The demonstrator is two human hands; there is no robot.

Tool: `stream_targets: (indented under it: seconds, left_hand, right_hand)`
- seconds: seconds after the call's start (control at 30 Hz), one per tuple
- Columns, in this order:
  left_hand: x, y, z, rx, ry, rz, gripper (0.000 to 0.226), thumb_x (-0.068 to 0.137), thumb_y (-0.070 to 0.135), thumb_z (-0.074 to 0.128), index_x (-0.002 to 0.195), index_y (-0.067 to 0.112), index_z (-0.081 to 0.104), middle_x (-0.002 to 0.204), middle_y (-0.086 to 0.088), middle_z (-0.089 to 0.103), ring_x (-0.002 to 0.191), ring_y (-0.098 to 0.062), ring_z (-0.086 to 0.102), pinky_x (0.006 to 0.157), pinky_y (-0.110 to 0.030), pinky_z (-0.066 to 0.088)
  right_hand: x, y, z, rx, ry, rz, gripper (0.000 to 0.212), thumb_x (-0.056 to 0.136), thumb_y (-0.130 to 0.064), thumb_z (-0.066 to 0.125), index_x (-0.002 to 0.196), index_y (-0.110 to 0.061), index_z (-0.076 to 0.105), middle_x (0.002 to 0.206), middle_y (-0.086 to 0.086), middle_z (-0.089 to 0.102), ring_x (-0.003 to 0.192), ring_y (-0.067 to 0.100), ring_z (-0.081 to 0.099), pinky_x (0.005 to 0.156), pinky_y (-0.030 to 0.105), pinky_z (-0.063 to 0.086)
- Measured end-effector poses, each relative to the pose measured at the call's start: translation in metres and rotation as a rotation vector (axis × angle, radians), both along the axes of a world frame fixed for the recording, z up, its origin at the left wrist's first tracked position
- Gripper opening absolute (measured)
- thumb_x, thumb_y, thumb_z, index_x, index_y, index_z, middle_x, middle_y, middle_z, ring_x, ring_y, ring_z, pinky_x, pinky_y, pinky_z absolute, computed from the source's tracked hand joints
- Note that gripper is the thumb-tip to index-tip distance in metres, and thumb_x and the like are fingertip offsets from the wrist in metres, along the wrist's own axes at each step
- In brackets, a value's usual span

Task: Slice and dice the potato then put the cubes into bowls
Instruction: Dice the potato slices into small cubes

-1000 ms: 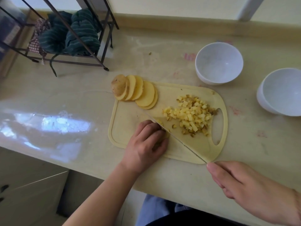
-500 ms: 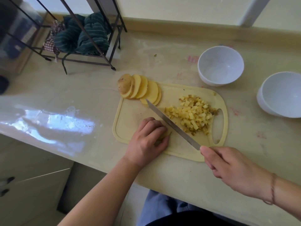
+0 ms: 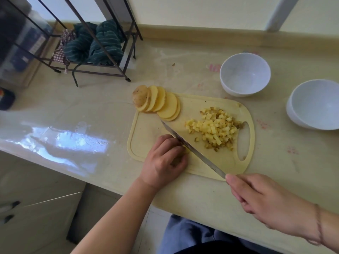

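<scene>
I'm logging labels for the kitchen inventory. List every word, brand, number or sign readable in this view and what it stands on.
None can be read.
Container in the rack at far left: pale label patches, too blurred to read.
Pink marks on the countertop: smudged stains, not legible text.
Cutting board, knife, two white bowls: no print visible.

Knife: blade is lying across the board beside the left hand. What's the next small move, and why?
Probably bring the knife down through the potato piece under the left hand, right beside the fingertips. The right hand grips the handle, the blade already lies against the left fingers, and only a sliver of potato shows there. The slices wait uncut and both bowls hold nothing.
</scene>
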State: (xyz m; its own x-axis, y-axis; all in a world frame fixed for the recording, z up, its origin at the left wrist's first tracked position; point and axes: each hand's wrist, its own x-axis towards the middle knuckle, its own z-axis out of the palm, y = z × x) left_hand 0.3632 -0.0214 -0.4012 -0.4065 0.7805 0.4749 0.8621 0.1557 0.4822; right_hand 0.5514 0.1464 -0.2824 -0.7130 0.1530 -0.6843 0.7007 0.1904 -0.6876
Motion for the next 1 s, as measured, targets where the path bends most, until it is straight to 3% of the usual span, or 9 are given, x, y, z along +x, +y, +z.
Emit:
stream_targets:
  seconds: [0.13, 0.33, 0.7, 0.87, 1.0]
  left_hand:
    - [0.000, 0.000, 0.001, 0.005, 0.010, -0.003, 0.011, 0.083, 0.005, 0.081, 0.086, -0.004, 0.076, 0.096, -0.016, 0.071, 0.094, -0.035, 0.066, 0.083, -0.042, 0.056]
    - [-0.001, 0.001, 0.001, -0.001, 0.015, -0.019, 0.011, 0.083, 0.005, 0.081, 0.090, -0.003, 0.077, 0.095, -0.016, 0.072, 0.097, -0.036, 0.067, 0.085, -0.042, 0.056]
    - [-0.002, 0.003, 0.001, -0.003, 0.000, -0.025, 0.010, 0.084, 0.006, 0.078, 0.092, -0.001, 0.078, 0.096, -0.016, 0.071, 0.097, -0.035, 0.066, 0.085, -0.043, 0.056]
    - [-0.003, 0.002, 0.000, -0.010, 0.009, -0.016, 0.010, 0.083, 0.006, 0.079, 0.090, -0.001, 0.078, 0.093, -0.015, 0.070, 0.094, -0.034, 0.065, 0.081, -0.041, 0.056]
    - [-0.002, 0.002, 0.000, -0.011, 0.012, -0.007, 0.009, 0.082, 0.005, 0.082, 0.087, -0.001, 0.077, 0.088, -0.014, 0.067, 0.091, -0.032, 0.063, 0.080, -0.040, 0.055]
  right_hand:
    - [0.006, 0.003, 0.000, 0.018, 0.014, 0.003, 0.052, 0.085, -0.061, 0.036, 0.064, -0.013, 0.042, 0.042, -0.007, 0.035, 0.038, 0.005, 0.030, 0.040, 0.014, 0.029]
    - [0.019, 0.005, -0.007, 0.097, 0.052, 0.032, 0.074, 0.074, -0.080, 0.031, 0.065, -0.007, 0.037, 0.049, -0.006, 0.030, 0.048, 0.007, 0.028, 0.048, 0.018, 0.028]
    - [-0.007, 0.000, -0.024, 0.146, 0.059, 0.052, 0.069, 0.077, -0.082, 0.023, 0.060, -0.017, 0.039, 0.050, -0.004, 0.038, 0.048, 0.007, 0.035, 0.052, 0.026, 0.035]
    - [-0.009, 0.001, -0.019, 0.159, 0.045, 0.005, 0.061, 0.081, -0.070, 0.029, 0.060, -0.014, 0.042, 0.048, -0.005, 0.037, 0.047, 0.007, 0.034, 0.051, 0.023, 0.032]
    - [-0.010, 0.010, -0.007, 0.110, -0.024, -0.055, 0.054, 0.089, -0.059, 0.034, 0.065, -0.011, 0.041, 0.044, -0.007, 0.033, 0.036, 0.006, 0.028, 0.037, 0.013, 0.027]
